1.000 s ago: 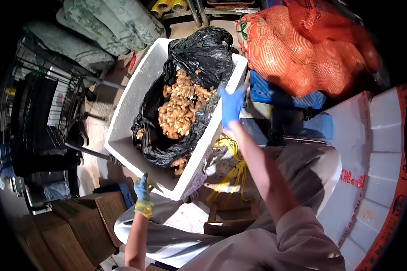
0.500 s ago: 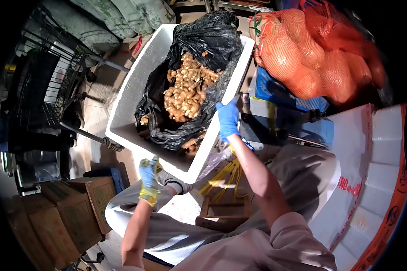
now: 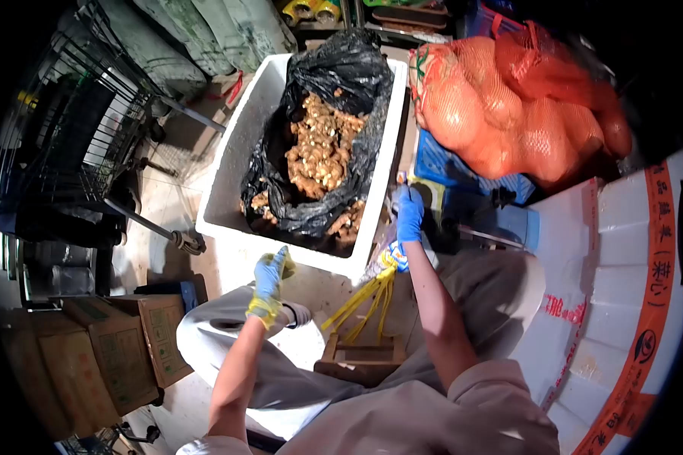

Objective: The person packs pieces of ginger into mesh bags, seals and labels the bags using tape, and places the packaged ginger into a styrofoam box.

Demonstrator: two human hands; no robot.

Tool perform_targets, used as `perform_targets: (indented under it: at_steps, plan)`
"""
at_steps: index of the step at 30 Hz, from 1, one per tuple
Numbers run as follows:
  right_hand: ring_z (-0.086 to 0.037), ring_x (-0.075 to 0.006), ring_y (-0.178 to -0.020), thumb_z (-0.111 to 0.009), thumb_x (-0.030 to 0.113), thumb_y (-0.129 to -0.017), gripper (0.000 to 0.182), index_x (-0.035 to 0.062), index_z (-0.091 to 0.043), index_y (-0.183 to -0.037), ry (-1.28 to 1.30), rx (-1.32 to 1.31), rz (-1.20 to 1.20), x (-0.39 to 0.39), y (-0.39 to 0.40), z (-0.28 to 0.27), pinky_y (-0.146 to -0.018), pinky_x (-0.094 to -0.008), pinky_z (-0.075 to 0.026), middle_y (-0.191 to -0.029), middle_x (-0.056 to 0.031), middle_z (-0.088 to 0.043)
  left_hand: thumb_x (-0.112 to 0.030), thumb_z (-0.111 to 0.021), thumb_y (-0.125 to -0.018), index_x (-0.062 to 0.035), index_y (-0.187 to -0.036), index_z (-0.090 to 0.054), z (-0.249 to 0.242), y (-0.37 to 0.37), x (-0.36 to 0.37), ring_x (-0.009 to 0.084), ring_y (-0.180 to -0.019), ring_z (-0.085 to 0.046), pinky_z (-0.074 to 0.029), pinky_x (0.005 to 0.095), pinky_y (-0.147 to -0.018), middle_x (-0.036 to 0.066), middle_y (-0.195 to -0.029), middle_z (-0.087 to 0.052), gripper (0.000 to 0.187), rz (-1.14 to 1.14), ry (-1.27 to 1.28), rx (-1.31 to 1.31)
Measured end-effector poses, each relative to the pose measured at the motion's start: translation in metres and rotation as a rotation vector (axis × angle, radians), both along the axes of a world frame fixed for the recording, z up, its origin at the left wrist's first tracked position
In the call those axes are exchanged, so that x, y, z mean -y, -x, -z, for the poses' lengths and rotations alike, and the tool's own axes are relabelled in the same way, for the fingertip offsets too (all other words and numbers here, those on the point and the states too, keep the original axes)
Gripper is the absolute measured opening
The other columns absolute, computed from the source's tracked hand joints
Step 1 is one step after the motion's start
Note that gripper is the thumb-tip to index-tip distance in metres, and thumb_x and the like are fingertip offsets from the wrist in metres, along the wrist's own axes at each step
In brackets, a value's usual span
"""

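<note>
A white foam box [image 3: 226,178] stands before me, lined with a crumpled black plastic bag [image 3: 334,64]. Knobbly ginger [image 3: 319,152] fills the bag's middle, and more pieces lie at the near end. My left hand [image 3: 272,279], in a blue and yellow glove, is just off the box's near edge, fingers extended and holding nothing. To the right of the box is my blue-gloved right hand [image 3: 409,214], fingers curled; what they hold I cannot tell. Below it hang yellow ties [image 3: 372,292] beside a blue and white printed bag [image 3: 395,256].
Orange mesh sacks [image 3: 508,114] bulge at the upper right over a blue crate [image 3: 444,163]. White foam boxes [image 3: 561,280] line the right side. A wire cart [image 3: 114,114] and cardboard boxes [image 3: 114,341] stand left. A small wooden stool [image 3: 360,356] sits between my legs.
Both hands have let go of the foam box. My right hand has moved right and down, away from its rim; the left has drawn slightly right. The box sits lower in view.
</note>
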State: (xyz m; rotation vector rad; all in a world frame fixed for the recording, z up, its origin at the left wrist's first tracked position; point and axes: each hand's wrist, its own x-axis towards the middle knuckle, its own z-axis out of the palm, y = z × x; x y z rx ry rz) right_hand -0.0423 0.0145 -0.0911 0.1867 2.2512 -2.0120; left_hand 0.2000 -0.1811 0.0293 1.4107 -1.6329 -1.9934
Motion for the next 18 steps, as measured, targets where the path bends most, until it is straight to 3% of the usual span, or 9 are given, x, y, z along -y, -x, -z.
perform_targets:
  at_steps: [1,3,5,6,11,13,14,16,18]
  plan:
    - [-0.053,-0.0264,-0.064,-0.049,0.024,-0.078,0.023,0.0028,-0.057,-0.076,-0.413,-0.055,-0.003,-0.011,-0.019,0.008,-0.06,-0.0358,-0.041,-0.071,-0.0132,-0.058,-0.026,-0.062,-0.074,-0.0062,-0.073,-0.054,-0.002,-0.004,0.006,0.0133,-0.049,-0.052,-0.046,0.0244,-0.048,0.004,-0.062,-0.054,0.021,0.097,-0.006,0.039]
    - [-0.055,-0.0302,-0.072,-0.053,0.023,-0.074,0.022,0.0016,-0.057,-0.078,-0.282,0.173,-0.052,-0.029,-0.046,0.107,-0.064,-0.0372,-0.043,-0.074,-0.0168,-0.058,-0.028,-0.059,-0.076,-0.0051,-0.076,-0.055,-0.011,-0.006,0.006,0.0127,-0.054,-0.052,-0.046,0.0246,-0.05,0.004,-0.063,-0.054,0.023,0.089,-0.07,0.036]
    - [-0.055,-0.0325,-0.076,-0.06,0.023,-0.067,0.025,0.0009,-0.057,-0.079,-0.846,-0.546,-0.104,-0.037,-0.081,0.166,-0.066,-0.0375,-0.044,-0.078,-0.0201,-0.056,-0.024,-0.059,-0.076,-0.0057,-0.076,-0.054,-0.014,-0.012,0.017,0.0126,-0.056,-0.051,-0.046,0.0255,-0.052,0.003,-0.065,-0.052,0.019,-0.029,-0.126,0.036]
    - [-0.054,-0.0321,-0.079,-0.065,0.023,-0.061,0.033,0.0017,-0.056,-0.084,-0.92,0.014,-0.51,-0.037,-0.087,0.117,-0.07,-0.0368,-0.043,-0.083,-0.0207,-0.056,-0.024,-0.059,-0.076,-0.0062,-0.074,-0.054,-0.003,-0.013,0.027,0.0127,-0.057,-0.05,-0.046,0.0263,-0.053,0.003,-0.065,-0.052,0.019,-0.085,-0.191,-0.004]
    - [-0.04,-0.0339,-0.103,-0.053,0.017,-0.071,0.036,0.0058,-0.051,-0.105,-1.136,-0.189,-1.103,-0.056,-0.138,0.127,-0.088,-0.0377,-0.033,-0.111,-0.0188,-0.045,-0.022,-0.056,-0.077,-0.0075,-0.077,-0.051,-0.028,0.004,0.033,0.0109,-0.066,-0.048,-0.041,0.0241,-0.057,0.003,-0.068,-0.051,0.015,-0.131,0.004,-0.068]
    - [-0.038,-0.0324,-0.106,-0.046,0.017,-0.077,0.035,0.0052,-0.049,-0.11,-0.997,-0.455,-0.756,-0.086,-0.167,0.177,-0.092,-0.0368,-0.029,-0.111,-0.0188,-0.045,-0.02,-0.056,-0.077,-0.0073,-0.081,-0.052,-0.015,0.004,0.032,0.0094,-0.067,-0.048,-0.041,0.0235,-0.061,0.001,-0.071,-0.052,0.014,-0.191,0.134,-0.038]
    - [-0.048,-0.0312,-0.094,-0.044,0.021,-0.078,0.029,0.0039,-0.054,-0.099,-1.081,-0.302,-0.711,-0.09,-0.171,0.156,-0.081,-0.0357,-0.039,-0.096,-0.0161,-0.054,-0.02,-0.056,-0.077,-0.0073,-0.081,-0.052,-0.017,0.006,0.028,0.0094,-0.067,-0.048,-0.041,0.0235,-0.061,0.001,-0.071,-0.052,0.014,-0.191,0.13,-0.038]
    - [-0.052,-0.0294,-0.083,-0.044,0.02,-0.078,0.024,0.0049,-0.056,-0.092,-1.353,-0.121,-0.69,-0.095,-0.168,0.13,-0.071,-0.0341,-0.043,-0.084,-0.0125,-0.057,-0.018,-0.056,-0.077,-0.0064,-0.088,-0.052,-0.036,0.014,0.016,0.0106,-0.07,-0.05,-0.041,0.0247,-0.066,0.001,-0.079,-0.053,0.017,-0.135,0.371,-0.22]
    - [-0.056,-0.0275,-0.072,-0.044,0.019,-0.078,0.02,0.0059,-0.058,-0.086,-1.617,0.064,-0.641,-0.1,-0.162,0.117,-0.062,-0.0326,-0.046,-0.072,-0.0089,-0.059,-0.016,-0.054,-0.077,-0.0027,-0.1,-0.048,-0.061,0.027,0.008,0.0135,-0.081,-0.05,-0.04,0.0244,-0.074,0.005,-0.092,-0.052,0.027,-0.156,0.263,-0.235]
